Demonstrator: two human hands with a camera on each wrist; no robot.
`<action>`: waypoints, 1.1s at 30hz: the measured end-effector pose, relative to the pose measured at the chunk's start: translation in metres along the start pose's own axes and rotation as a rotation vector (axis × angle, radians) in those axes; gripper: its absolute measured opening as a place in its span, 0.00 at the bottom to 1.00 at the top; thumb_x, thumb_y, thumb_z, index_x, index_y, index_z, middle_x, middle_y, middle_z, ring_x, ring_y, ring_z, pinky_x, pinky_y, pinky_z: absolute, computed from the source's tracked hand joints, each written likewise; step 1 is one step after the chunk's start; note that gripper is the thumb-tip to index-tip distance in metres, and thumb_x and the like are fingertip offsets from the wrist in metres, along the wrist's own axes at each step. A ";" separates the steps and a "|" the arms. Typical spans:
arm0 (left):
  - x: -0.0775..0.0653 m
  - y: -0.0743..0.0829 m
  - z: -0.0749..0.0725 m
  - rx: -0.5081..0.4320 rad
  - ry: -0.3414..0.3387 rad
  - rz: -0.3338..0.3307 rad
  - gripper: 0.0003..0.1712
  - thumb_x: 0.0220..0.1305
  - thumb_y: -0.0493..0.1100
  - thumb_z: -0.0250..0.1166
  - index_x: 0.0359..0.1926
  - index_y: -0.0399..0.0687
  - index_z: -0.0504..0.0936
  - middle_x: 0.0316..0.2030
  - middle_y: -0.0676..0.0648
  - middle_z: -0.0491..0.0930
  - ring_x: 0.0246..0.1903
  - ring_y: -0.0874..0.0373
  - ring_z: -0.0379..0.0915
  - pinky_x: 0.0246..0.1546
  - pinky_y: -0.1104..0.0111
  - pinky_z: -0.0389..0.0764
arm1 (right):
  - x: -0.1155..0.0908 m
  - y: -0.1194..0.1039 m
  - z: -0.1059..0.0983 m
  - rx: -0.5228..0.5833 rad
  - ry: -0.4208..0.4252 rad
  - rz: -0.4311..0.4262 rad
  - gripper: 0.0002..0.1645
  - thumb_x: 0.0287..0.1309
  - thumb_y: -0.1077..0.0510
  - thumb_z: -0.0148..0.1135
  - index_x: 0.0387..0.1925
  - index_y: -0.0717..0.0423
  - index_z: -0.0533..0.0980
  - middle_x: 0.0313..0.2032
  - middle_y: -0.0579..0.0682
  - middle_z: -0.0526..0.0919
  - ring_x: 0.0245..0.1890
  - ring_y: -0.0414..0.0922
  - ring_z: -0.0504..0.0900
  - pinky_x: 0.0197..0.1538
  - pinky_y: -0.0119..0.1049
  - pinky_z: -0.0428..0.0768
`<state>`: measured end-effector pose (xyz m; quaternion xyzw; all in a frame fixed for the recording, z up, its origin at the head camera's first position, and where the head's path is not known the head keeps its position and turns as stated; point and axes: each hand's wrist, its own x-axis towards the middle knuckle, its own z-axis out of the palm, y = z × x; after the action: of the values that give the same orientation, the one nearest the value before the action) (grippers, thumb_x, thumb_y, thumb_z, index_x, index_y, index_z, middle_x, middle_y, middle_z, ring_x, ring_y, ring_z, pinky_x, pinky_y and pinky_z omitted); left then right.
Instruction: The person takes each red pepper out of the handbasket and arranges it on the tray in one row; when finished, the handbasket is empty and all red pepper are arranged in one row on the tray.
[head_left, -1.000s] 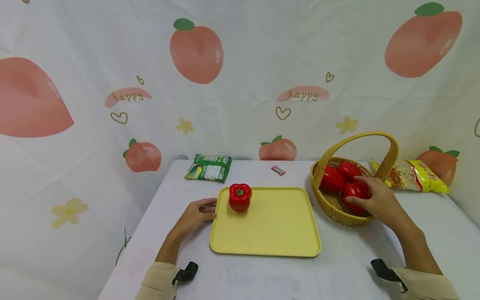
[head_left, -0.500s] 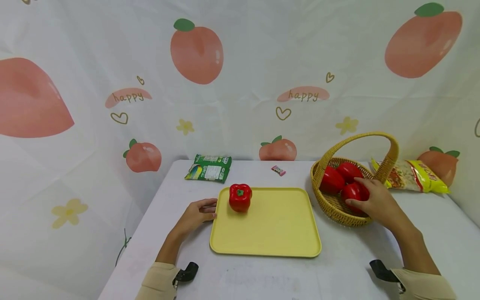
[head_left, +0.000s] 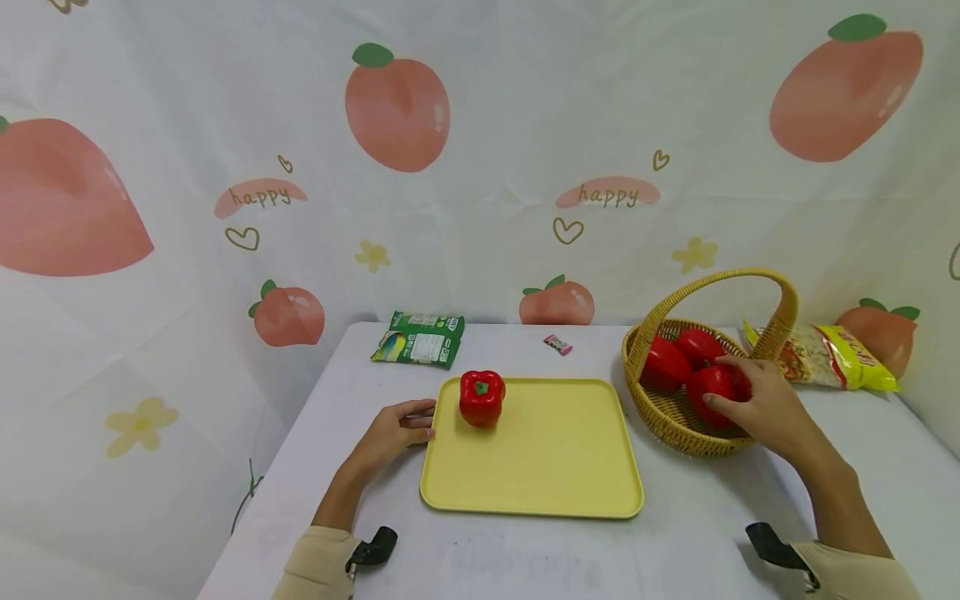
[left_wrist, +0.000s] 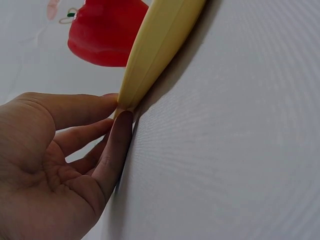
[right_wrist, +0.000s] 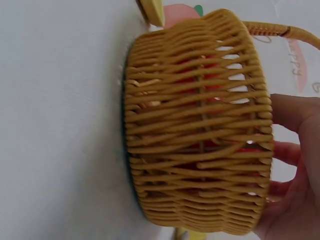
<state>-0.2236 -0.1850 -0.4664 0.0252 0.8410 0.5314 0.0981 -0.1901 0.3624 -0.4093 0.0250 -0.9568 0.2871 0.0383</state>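
A red bell pepper (head_left: 482, 400) with a green stem stands near the far left corner of a yellow tray (head_left: 551, 454). At the tray's left edge, my left hand (head_left: 390, 435) pinches the rim between thumb and fingers; the left wrist view shows this contact. My right hand (head_left: 772, 408) reaches over the near right rim of a wicker basket (head_left: 675, 429), fingers and thumb around a red pepper (head_left: 710, 390) inside it. Two more red peppers (head_left: 665, 364) lie behind it. In the right wrist view, the woven wall (right_wrist: 200, 130) hides most of the basket's contents.
A green snack packet (head_left: 420, 337) lies behind the tray on the left, and a small pink wrapped candy (head_left: 558, 344) near the table's back edge. A yellow packet (head_left: 832, 358) lies behind the basket at right. The basket's tall handle (head_left: 720, 279) arches over it.
The red pepper in my right hand has turned and shifted slightly within the basket, with the fingers closer around it. My left hand and the tray stay where they were.
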 end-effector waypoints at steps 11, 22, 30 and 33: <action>0.002 -0.005 0.001 -0.005 0.011 -0.006 0.30 0.68 0.34 0.70 0.70 0.43 0.79 0.62 0.43 0.84 0.57 0.52 0.84 0.61 0.59 0.84 | -0.007 0.000 -0.014 0.100 0.058 0.019 0.48 0.69 0.42 0.67 0.72 0.71 0.61 0.60 0.74 0.71 0.55 0.68 0.72 0.40 0.38 0.84; 0.002 -0.005 0.000 -0.013 0.006 -0.009 0.30 0.67 0.33 0.71 0.70 0.41 0.79 0.62 0.42 0.84 0.57 0.51 0.85 0.59 0.60 0.85 | -0.013 -0.003 -0.022 0.158 0.089 -0.068 0.52 0.67 0.49 0.70 0.81 0.64 0.56 0.71 0.75 0.61 0.66 0.75 0.62 0.54 0.81 0.73; 0.001 -0.002 -0.001 -0.018 -0.008 0.005 0.31 0.68 0.34 0.71 0.71 0.40 0.78 0.64 0.40 0.83 0.58 0.49 0.84 0.60 0.60 0.85 | -0.017 -0.005 -0.026 0.179 0.087 -0.078 0.49 0.69 0.47 0.68 0.83 0.53 0.57 0.74 0.69 0.61 0.66 0.68 0.62 0.52 0.58 0.82; 0.001 -0.002 -0.002 -0.015 -0.021 0.022 0.31 0.68 0.34 0.71 0.71 0.39 0.77 0.64 0.38 0.82 0.59 0.48 0.84 0.59 0.59 0.85 | -0.019 -0.009 -0.026 0.199 0.103 -0.099 0.48 0.68 0.49 0.69 0.83 0.47 0.59 0.74 0.64 0.62 0.64 0.53 0.64 0.48 0.28 0.78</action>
<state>-0.2250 -0.1878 -0.4675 0.0394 0.8357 0.5383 0.1011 -0.1686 0.3703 -0.3843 0.0611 -0.9180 0.3793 0.0986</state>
